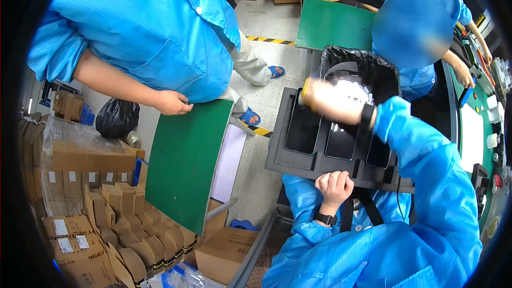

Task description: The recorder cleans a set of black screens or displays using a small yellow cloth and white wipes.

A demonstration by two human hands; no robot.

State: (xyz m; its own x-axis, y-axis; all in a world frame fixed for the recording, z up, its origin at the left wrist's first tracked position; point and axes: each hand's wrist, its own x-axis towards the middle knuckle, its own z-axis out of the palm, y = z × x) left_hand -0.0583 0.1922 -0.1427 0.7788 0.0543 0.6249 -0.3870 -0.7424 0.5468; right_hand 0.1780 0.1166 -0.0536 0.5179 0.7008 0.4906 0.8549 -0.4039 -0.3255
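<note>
A black tray [288,163] holds several dark-screened phones in its slots: one phone [302,130] at the left, a second phone [341,141] in the middle and a third phone [378,153] at the right. My left hand [334,188], a watch at its wrist, is closed over the tray's near edge. Above the tray's far side my right hand [335,102] is smeared by motion, with a black band at the wrist. A yellow thing [305,92] shows at its fingers; whether they grip it is unclear.
Just beyond the tray stands a bin lined with a black bag [333,56], shiny clear plastic inside. Green tabletops [186,154] lie left and behind. One person [149,37] stands at the left, another [418,82] works at the right bench. Cardboard boxes [224,253] fill the lower left.
</note>
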